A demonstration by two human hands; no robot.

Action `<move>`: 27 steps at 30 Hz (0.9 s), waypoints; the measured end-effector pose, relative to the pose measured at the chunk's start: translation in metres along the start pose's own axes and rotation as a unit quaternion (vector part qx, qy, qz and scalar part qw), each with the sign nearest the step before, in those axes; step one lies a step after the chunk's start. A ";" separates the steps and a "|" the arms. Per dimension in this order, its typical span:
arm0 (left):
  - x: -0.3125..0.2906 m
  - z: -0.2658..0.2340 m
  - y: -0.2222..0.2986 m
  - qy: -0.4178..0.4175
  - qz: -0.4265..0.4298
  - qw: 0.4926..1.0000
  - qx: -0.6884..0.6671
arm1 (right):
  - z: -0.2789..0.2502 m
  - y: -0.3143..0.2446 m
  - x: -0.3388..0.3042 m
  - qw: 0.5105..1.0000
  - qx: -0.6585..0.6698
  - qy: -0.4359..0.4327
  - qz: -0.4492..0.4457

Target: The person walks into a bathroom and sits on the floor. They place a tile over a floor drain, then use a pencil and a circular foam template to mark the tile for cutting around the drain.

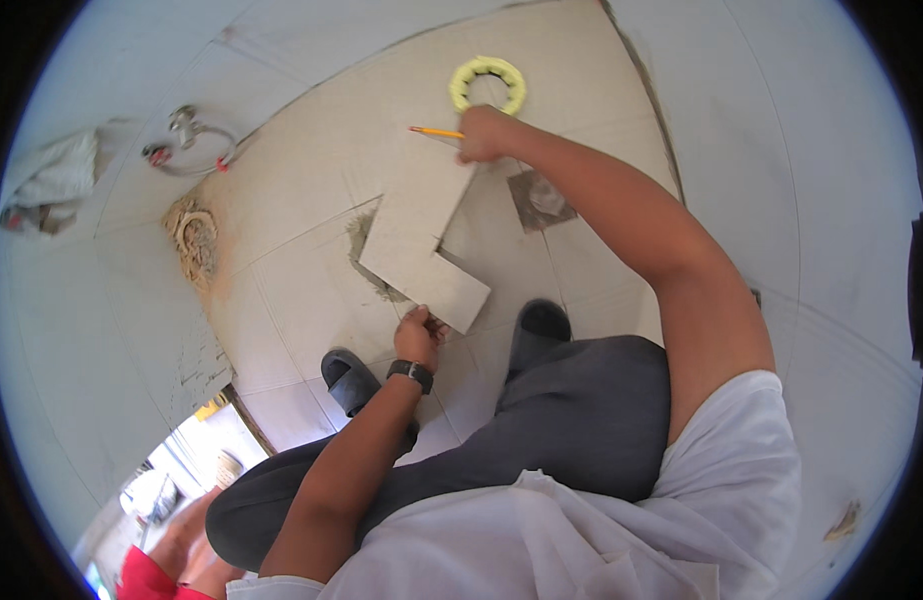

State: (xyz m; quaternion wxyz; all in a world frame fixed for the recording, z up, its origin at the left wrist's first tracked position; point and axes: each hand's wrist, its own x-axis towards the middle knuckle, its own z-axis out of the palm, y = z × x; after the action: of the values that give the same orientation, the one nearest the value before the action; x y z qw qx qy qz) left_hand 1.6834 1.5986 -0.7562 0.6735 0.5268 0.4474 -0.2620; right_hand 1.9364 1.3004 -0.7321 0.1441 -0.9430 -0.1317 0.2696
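Note:
A pale cut tile (421,262) with a stepped, angled outline lies on the tiled floor in front of me. Grey mortar (359,240) shows along its left side. My left hand (418,337), with a dark watch on the wrist, pinches the tile's near edge. At the tile's far end, my right hand (484,134) is closed around a yellow pencil (436,131) that points left. Just beyond that hand lies a pale yellow ring (461,88) with dark notches around its inner edge. The right fingertips are partly hidden.
A brown square floor drain (526,208) with clear plastic on it lies right of the tile. A tap with a hose (184,128) is on the left wall, near a rough pipe hole (194,240). Another person's red clothing (146,578) shows at lower left, by a doorway.

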 end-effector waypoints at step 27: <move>-0.015 0.028 -0.014 0.067 0.048 0.997 0.010 | 0.020 0.008 0.002 0.997 0.064 0.015 0.048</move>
State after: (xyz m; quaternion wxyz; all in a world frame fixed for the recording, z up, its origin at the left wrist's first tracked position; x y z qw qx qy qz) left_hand 1.6740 1.5657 -0.7481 0.6487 0.5708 0.4629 -0.1978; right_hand 1.9288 1.2979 -0.7522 0.1929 -0.9411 -0.0664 0.2696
